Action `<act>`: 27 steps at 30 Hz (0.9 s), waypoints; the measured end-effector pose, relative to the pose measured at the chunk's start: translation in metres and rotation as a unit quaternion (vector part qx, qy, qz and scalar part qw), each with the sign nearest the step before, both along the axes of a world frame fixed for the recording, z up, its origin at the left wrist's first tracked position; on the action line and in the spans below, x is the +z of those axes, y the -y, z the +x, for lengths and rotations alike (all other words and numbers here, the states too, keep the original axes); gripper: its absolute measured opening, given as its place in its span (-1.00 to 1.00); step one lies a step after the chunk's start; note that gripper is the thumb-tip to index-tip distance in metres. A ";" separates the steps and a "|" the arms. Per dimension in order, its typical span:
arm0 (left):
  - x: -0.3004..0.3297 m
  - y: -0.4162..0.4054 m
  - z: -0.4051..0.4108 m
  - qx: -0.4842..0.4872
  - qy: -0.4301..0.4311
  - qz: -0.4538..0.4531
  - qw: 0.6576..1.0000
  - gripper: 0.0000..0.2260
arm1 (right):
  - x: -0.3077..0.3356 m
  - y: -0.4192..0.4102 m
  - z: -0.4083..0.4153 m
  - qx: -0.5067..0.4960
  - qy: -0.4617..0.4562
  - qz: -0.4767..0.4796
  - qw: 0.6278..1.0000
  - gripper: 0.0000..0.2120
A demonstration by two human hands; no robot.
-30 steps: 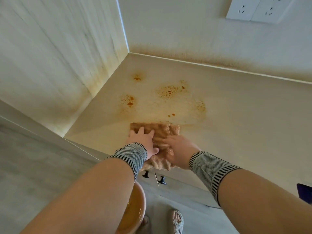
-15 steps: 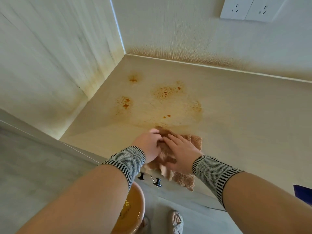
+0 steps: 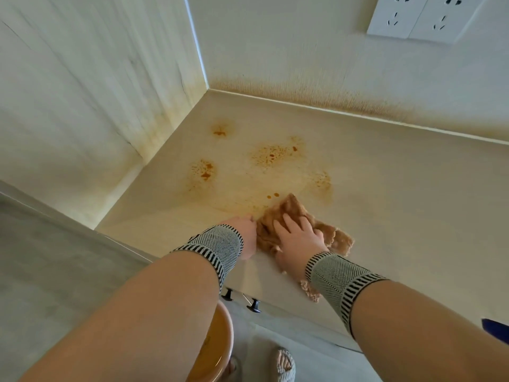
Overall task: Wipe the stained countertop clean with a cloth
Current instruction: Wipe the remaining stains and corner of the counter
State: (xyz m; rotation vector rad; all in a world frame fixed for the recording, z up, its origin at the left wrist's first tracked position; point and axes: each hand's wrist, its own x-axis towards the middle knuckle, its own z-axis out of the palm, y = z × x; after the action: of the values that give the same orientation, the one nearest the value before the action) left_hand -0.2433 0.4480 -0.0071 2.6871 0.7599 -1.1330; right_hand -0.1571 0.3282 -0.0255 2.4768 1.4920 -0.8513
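A crumpled tan cloth (image 3: 292, 213) lies on the cream countertop (image 3: 399, 205) near its front edge. My right hand (image 3: 297, 238) presses flat on the cloth with fingers spread. My left hand (image 3: 245, 232) rests on the counter at the cloth's left edge, touching it. Both wrists wear striped grey bands. Orange-brown stains (image 3: 271, 155) spot the counter beyond the cloth, with smaller patches (image 3: 203, 170) to the left and one (image 3: 219, 131) near the corner. Two small drops (image 3: 272, 195) sit just beyond the cloth.
Walls close the counter on the left and back, with brown staining along the back wall's base (image 3: 316, 99). Two white sockets (image 3: 418, 16) hang at upper right. Black cabinet knobs (image 3: 253, 306), a yellow stool (image 3: 212, 351) and a sandalled foot (image 3: 285, 365) show below the counter edge.
The cloth and both hands have slid to the right along the front of the counter. The cloth went from spread flat to bunched up, and my right hand now lies on top of it.
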 end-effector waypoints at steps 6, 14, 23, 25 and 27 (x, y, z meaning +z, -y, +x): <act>-0.010 0.004 0.000 0.026 0.011 0.011 1.000 -0.43 | 0.006 0.021 0.048 -0.075 0.059 -0.023 0.995 -0.38; -0.017 0.002 0.003 0.013 -0.015 0.019 1.000 -0.47 | 0.015 -0.005 -0.001 0.030 0.030 -0.022 0.999 -0.39; -0.012 0.005 -0.001 0.049 0.012 0.007 0.999 -0.41 | 0.002 0.028 0.060 -0.153 0.092 -0.032 0.983 -0.35; -0.014 0.002 0.000 0.047 0.010 0.003 0.999 -0.40 | -0.002 0.015 0.041 -0.132 0.061 -0.005 0.989 -0.34; -0.013 0.001 -0.001 0.048 0.016 0.005 0.999 -0.42 | -0.003 -0.001 0.015 -0.067 0.023 0.015 0.997 -0.39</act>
State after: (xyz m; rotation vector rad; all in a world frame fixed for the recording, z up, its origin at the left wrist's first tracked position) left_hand -0.2438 0.4470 -0.0198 2.6382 0.8819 -1.0631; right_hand -0.1419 0.3293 -0.0284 2.6245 1.3458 -0.7927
